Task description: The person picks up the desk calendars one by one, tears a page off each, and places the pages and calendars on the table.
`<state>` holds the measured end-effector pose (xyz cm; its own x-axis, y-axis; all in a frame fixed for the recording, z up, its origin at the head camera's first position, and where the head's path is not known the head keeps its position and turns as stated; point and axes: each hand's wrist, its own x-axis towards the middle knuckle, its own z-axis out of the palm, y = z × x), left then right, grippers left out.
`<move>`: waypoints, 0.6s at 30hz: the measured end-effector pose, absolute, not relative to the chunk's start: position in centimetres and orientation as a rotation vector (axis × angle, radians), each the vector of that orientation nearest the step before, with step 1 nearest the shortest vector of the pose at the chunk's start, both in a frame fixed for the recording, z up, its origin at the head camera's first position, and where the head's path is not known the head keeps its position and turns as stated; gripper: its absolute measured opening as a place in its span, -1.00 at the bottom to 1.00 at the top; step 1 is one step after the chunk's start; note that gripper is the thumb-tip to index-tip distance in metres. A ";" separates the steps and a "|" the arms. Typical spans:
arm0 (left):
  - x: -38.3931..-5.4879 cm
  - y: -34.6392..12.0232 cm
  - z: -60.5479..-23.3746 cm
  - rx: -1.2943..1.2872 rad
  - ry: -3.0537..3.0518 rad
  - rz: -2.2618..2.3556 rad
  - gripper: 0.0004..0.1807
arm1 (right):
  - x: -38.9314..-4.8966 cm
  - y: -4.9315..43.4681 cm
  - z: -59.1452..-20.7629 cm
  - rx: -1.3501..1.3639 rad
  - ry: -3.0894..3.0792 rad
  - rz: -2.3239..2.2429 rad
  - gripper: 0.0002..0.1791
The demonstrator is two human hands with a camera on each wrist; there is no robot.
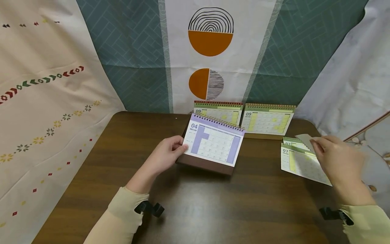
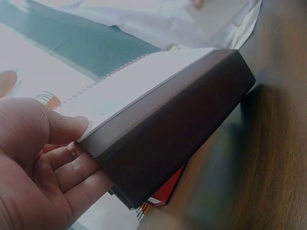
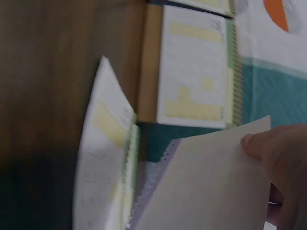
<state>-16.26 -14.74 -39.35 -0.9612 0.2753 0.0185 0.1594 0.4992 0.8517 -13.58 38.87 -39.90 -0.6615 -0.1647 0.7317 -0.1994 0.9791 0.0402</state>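
My left hand [image 1: 166, 152] grips the left side of a spiral desk calendar [image 1: 213, 140]. Its purple page reads 04, and its dark brown base [image 2: 158, 139] is tilted, with at least part of it lifted off the table. In the left wrist view the thumb lies on the page and the fingers curl behind the base. At the right, my right hand [image 1: 341, 159] pinches a loose calendar sheet [image 3: 206, 182] with a ragged purple edge. That sheet hangs over loose green-and-yellow pages [image 1: 304, 164] marked 07, which lie on the table's right side.
Two more desk calendars stand at the back of the brown wooden table [image 1: 195, 203]: a red-spiral one [image 1: 219, 113], partly hidden by the held calendar, and a green-topped one [image 1: 268, 120], both showing 09. Patterned cloths [image 1: 131, 51] hang behind and along both sides.
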 end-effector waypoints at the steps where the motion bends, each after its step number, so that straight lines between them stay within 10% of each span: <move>1: -16.3 -14.8 -39.4 0.374 2.609 1.468 -0.96 | -13.6 38.7 -40.2 0.304 -2.303 0.055 -0.75; 18: -16.3 -15.4 -39.6 0.393 2.629 1.436 -0.95 | -12.6 36.6 -43.7 0.419 -2.755 0.059 -0.90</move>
<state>-16.28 -15.41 -39.63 -0.9590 0.2828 0.0190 0.1689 0.5163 0.8396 -12.56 36.61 -43.71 -0.8940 -0.2806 0.3493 -0.2953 0.9553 0.0116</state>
